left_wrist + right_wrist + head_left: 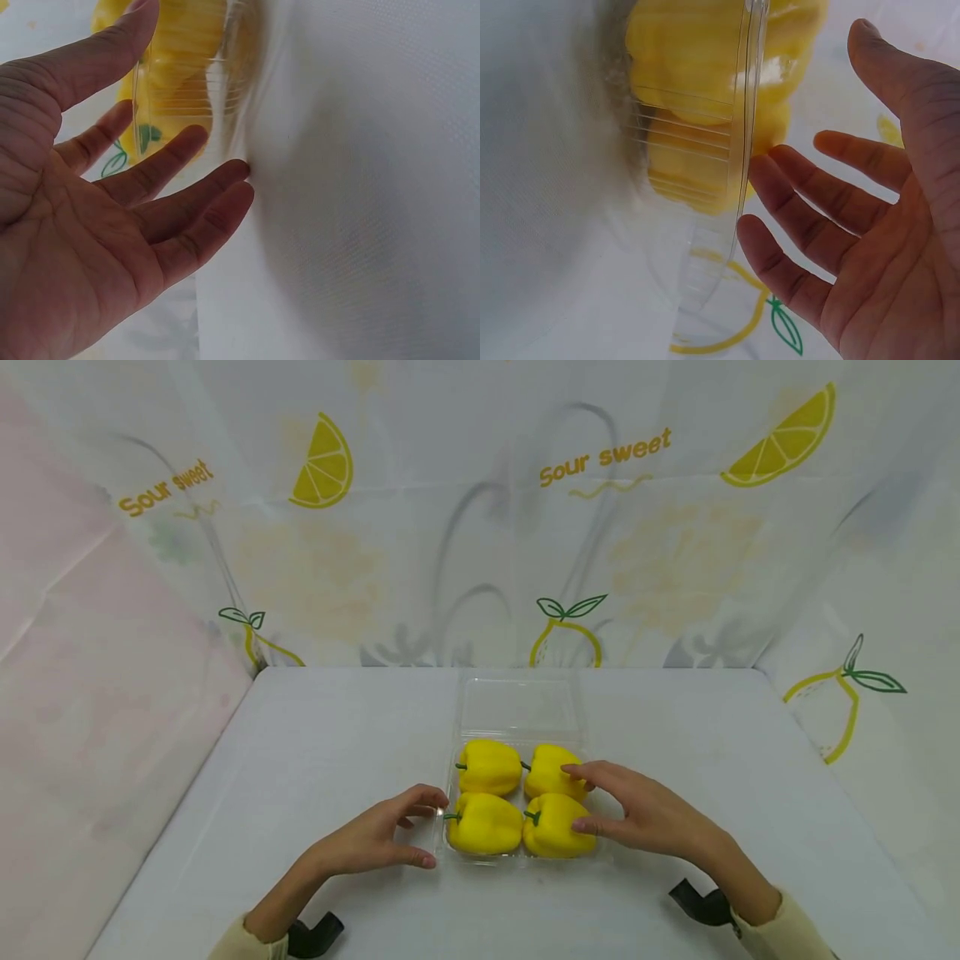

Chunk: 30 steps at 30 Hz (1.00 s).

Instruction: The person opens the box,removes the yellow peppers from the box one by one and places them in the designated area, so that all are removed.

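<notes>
Several yellow bell peppers with green stems sit in a clear plastic clamshell box [480,861], in two rows: a far left pepper [489,766], a near left pepper [486,827], a far right pepper [546,767] and a near right pepper [551,837]. Its lid [519,703] lies folded back on the far side. At the box's left edge is my left hand [367,837], fingers loosely bent and holding nothing; whether the fingertips touch the rim I cannot tell. My right hand [656,814] is beside the right edge, fingers spread, some fingertips overlapping the right peppers in the head view.
A white-covered table [337,727] carries the box. Behind it hangs a cloth backdrop [420,568] printed with lemons and lettering. Pinkish cloth [90,693] stands on the left. Black curved pieces show at both wrists.
</notes>
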Each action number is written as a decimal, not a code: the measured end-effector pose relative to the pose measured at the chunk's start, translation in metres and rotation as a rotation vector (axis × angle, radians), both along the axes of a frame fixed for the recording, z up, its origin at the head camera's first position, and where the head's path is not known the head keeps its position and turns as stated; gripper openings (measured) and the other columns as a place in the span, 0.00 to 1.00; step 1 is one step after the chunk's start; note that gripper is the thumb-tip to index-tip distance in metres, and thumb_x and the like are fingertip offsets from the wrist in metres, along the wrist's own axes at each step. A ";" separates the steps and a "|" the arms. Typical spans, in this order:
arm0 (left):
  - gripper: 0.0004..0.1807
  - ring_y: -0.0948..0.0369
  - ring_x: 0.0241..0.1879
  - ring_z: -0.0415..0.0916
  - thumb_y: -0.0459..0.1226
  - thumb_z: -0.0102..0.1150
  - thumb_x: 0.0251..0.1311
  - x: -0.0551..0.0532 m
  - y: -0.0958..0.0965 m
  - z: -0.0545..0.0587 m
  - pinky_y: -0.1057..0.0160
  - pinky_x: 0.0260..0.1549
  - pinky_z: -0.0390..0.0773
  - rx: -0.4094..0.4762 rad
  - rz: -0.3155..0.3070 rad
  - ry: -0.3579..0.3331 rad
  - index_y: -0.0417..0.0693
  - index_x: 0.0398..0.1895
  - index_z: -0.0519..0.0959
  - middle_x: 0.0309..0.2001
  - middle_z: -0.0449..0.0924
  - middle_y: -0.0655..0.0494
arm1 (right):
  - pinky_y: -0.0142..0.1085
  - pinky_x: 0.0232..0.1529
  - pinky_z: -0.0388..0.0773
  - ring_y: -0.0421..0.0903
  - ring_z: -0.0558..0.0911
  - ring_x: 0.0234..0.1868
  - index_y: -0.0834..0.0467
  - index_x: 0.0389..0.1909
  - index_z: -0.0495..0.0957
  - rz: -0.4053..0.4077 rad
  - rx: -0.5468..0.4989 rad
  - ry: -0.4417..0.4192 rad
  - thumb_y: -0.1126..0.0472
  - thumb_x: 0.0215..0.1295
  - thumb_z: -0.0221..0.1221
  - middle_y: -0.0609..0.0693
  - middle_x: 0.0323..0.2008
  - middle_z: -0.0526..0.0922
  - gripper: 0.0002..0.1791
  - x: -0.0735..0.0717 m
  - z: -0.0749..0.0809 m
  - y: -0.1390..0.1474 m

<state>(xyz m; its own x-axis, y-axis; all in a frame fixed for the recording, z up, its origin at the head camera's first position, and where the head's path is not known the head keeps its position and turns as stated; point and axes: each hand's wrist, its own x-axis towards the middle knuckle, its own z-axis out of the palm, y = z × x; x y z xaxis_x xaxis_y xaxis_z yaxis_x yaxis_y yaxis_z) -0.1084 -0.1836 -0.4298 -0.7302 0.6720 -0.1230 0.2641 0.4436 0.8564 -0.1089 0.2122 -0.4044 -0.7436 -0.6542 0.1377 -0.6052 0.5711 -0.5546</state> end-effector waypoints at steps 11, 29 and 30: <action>0.35 0.50 0.61 0.72 0.42 0.74 0.54 -0.001 0.001 0.003 0.46 0.55 0.73 -0.021 0.007 -0.016 0.50 0.63 0.66 0.61 0.71 0.56 | 0.41 0.52 0.78 0.40 0.78 0.48 0.53 0.66 0.70 0.042 0.021 0.033 0.37 0.62 0.61 0.41 0.56 0.77 0.36 0.003 0.000 -0.005; 0.36 0.51 0.61 0.72 0.42 0.74 0.53 0.000 0.002 0.003 0.44 0.55 0.73 -0.024 0.013 -0.006 0.50 0.63 0.66 0.61 0.71 0.56 | 0.46 0.54 0.76 0.39 0.75 0.54 0.49 0.66 0.71 0.034 0.121 0.071 0.32 0.55 0.65 0.39 0.57 0.75 0.41 0.006 -0.002 -0.013; 0.36 0.51 0.61 0.72 0.42 0.74 0.53 0.000 0.002 0.003 0.44 0.55 0.73 -0.024 0.014 -0.005 0.50 0.63 0.67 0.61 0.71 0.56 | 0.46 0.53 0.76 0.39 0.75 0.54 0.48 0.66 0.71 0.035 0.124 0.075 0.33 0.54 0.65 0.39 0.57 0.75 0.41 0.006 -0.003 -0.014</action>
